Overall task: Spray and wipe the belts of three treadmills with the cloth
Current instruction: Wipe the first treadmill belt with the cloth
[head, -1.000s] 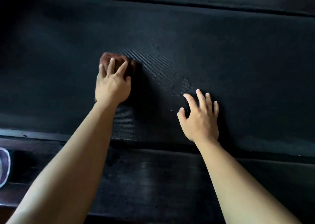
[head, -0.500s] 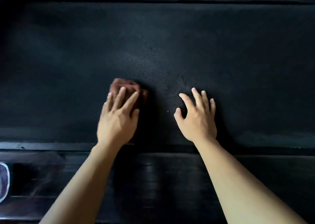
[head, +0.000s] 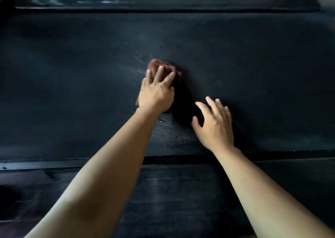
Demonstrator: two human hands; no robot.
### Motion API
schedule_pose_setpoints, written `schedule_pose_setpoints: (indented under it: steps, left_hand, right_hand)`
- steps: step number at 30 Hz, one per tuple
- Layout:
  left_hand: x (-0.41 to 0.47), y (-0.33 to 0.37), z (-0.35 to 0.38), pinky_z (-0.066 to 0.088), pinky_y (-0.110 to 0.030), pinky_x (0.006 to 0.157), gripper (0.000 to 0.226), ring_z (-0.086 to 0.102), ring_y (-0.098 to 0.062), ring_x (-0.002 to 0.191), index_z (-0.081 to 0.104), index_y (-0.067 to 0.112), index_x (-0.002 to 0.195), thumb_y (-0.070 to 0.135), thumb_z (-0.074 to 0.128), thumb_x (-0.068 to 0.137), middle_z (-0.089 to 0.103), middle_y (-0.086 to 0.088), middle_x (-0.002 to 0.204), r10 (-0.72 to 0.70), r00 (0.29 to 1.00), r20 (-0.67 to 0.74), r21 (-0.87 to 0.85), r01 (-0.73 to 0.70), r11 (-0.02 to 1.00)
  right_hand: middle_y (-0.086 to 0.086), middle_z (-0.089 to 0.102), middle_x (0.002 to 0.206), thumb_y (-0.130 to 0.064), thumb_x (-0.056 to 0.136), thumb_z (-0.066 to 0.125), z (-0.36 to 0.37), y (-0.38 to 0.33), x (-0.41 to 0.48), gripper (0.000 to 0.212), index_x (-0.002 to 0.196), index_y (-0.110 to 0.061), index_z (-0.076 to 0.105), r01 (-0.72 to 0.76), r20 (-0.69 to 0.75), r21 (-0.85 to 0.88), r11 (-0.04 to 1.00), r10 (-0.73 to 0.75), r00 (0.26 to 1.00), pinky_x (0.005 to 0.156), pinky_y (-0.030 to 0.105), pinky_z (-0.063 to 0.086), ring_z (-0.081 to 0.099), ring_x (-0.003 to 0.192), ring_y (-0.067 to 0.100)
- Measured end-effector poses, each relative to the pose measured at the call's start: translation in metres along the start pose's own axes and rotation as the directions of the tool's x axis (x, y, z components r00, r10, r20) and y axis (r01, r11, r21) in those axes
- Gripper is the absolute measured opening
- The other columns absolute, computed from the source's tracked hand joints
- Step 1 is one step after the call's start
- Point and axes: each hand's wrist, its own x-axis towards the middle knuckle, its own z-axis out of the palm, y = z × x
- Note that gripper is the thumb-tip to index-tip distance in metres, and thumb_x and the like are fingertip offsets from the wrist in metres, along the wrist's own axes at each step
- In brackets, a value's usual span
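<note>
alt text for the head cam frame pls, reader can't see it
A person's left hand presses a bunched reddish-brown cloth against a dark treadmill belt. The right hand, fingers spread and empty, is on or just above the belt to the cloth's right.

The belt (head: 235, 60) was matt black, rubbery-looking, and its fine criss-cross texture showed rough where the light caught it. The cloth (head: 157, 65) looked like soft reddish-brown fabric, bunched into folds. The far side rail (head: 163, 1) was smooth and glossy, throwing back bright streaks. The near side rail (head: 199, 192) had a duller, streaky sheen.
</note>
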Motion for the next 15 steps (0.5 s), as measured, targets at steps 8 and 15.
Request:
schedule_pose_setpoints:
  steps: [8,15]
  left_hand:
    - [-0.104,0.054,0.013,0.014,-0.045,0.126,0.056,0.007,-0.032,0.156,0.032,0.045,0.154,0.044,0.046,0.099,0.017,0.004,0.169,0.230,0.973,0.008,-0.091,-0.228,0.969]
    - [-0.110,-0.063,0.000,0.018,-0.047,0.126,0.062,0.021,-0.035,0.153,0.039,0.039,0.152,0.051,0.038,0.091,0.030,-0.010,0.164,-0.008,0.996,-0.085,-0.035,0.005,0.999]
  right_hand:
    - [0.011,0.033,0.158,-0.039,0.095,0.053,-0.002,0.048,-0.006,0.047,0.141,-0.028,0.049,-0.138,-0.003,-0.108,0.985,0.138,0.990,0.118,0.060,0.014,0.024,0.147,0.038]
    - [0.011,0.033,0.158,-0.047,0.092,0.041,0.000,0.045,-0.004,0.052,0.139,-0.029,0.049,-0.146,-0.015,-0.100,0.984,0.145,0.989,0.118,0.061,0.014,0.024,0.147,0.038]
